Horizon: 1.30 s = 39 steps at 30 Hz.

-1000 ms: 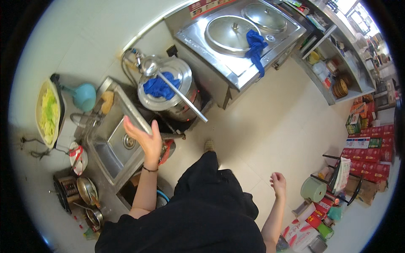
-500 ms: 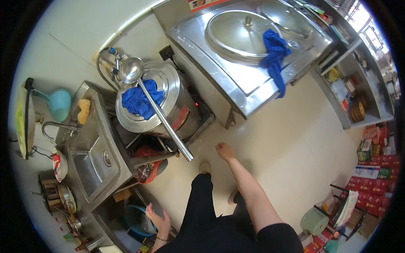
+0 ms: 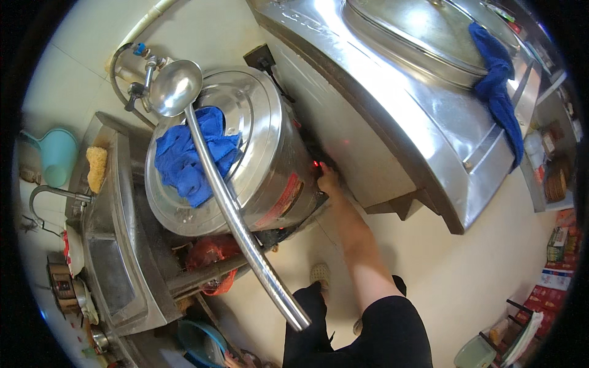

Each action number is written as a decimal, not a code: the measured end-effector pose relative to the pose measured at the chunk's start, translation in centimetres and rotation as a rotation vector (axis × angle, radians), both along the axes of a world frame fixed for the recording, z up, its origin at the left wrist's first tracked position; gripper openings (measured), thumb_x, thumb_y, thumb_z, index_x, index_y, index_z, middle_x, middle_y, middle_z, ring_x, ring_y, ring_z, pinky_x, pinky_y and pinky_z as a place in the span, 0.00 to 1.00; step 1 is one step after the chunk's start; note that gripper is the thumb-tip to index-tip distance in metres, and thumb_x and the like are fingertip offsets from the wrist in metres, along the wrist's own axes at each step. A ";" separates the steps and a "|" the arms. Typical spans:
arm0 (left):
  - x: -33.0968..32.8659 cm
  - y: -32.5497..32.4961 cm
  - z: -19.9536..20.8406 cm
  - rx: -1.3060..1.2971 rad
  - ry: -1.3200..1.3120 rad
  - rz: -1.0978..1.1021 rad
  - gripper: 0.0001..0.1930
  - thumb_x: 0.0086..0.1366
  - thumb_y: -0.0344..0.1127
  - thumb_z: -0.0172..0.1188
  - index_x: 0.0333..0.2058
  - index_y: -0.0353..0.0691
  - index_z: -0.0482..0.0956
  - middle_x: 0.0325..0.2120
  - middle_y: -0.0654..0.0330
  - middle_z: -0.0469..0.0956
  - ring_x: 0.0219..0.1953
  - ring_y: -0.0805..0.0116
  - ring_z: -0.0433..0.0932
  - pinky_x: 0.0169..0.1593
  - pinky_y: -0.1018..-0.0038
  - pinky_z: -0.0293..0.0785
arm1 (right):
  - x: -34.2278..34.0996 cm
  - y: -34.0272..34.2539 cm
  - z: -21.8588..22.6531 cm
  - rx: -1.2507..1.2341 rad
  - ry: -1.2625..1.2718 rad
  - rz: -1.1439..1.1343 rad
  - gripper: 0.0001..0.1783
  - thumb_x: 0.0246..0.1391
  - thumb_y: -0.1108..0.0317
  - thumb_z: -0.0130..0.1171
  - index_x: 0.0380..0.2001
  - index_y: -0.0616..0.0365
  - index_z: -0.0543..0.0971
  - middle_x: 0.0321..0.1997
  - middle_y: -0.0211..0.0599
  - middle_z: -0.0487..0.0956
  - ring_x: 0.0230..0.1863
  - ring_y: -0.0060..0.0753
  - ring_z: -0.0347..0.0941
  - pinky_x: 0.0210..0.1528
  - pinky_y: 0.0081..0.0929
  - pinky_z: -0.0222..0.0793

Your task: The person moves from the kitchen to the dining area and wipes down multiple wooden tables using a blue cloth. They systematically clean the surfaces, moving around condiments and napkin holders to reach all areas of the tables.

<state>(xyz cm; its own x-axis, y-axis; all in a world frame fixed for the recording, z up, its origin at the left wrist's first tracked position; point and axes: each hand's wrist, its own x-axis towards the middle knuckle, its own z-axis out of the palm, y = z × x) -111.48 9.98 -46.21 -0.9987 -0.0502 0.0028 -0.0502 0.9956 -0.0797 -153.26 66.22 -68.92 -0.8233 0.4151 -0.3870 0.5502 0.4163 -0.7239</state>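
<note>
My right hand (image 3: 329, 180) reaches low along the side of a round stainless steel drum (image 3: 254, 202), its fingers drawn together beside a small red light (image 3: 316, 164). What the fingertips touch there is hidden. On the drum's lid lies a crumpled blue cloth (image 3: 190, 162). A long-handled steel ladle (image 3: 236, 227) rests across lid and cloth, its bowl near the wall and its handle jutting out over the floor. My left hand (image 3: 235, 362) shows only in part at the lower edge, beside a blue bucket (image 3: 199, 343); its visible fingers look loose, holding nothing.
Right of the drum stands a steel counter (image 3: 423, 159) with a sharp corner, a large lid (image 3: 423, 37) and a hanging blue cloth (image 3: 496, 86). To the left is a sink (image 3: 110, 270) with a yellow sponge (image 3: 96, 168) and turquoise dipper (image 3: 58, 156). A red bag (image 3: 211, 254) sits below.
My right hand has gone forward from above the floor to the drum's side by the red light. My left hand has dropped toward the lower edge. The view has come closer to the drum.
</note>
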 end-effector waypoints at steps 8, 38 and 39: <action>0.4 1.2 -1.8 0.524 0.085 0.061 0.30 0.60 0.40 0.60 0.58 0.37 0.59 0.17 0.58 0.62 0.18 0.62 0.59 0.26 0.57 0.61 | -1.9 2.2 -2.9 -0.038 -0.054 0.178 0.33 0.50 0.71 0.46 0.63 0.45 0.62 0.64 0.38 0.64 0.63 0.44 0.59 0.64 0.37 0.56; 1.4 -7.4 -5.2 0.842 -0.245 0.709 0.23 0.68 0.52 0.47 0.54 0.44 0.66 0.38 0.60 0.71 0.37 0.65 0.68 0.43 0.65 0.68 | 14.6 -5.7 1.1 0.011 -0.044 -0.065 0.32 0.54 0.61 0.57 0.61 0.60 0.63 0.52 0.44 0.74 0.49 0.43 0.72 0.52 0.36 0.67; 1.7 -5.9 -3.9 0.726 -0.234 0.686 0.23 0.68 0.52 0.46 0.54 0.44 0.66 0.39 0.59 0.71 0.38 0.64 0.68 0.43 0.65 0.68 | 17.4 -5.7 4.7 -0.162 -0.197 -0.092 0.31 0.55 0.61 0.56 0.60 0.61 0.63 0.54 0.46 0.72 0.53 0.42 0.70 0.52 0.37 0.68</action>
<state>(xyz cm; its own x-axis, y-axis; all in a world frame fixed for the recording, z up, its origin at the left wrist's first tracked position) -109.79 4.04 -50.09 -0.7262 -0.5223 -0.4471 -0.6872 0.5702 0.4501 -135.84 60.47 -64.18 -0.6873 0.4046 -0.6032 0.7171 0.2456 -0.6523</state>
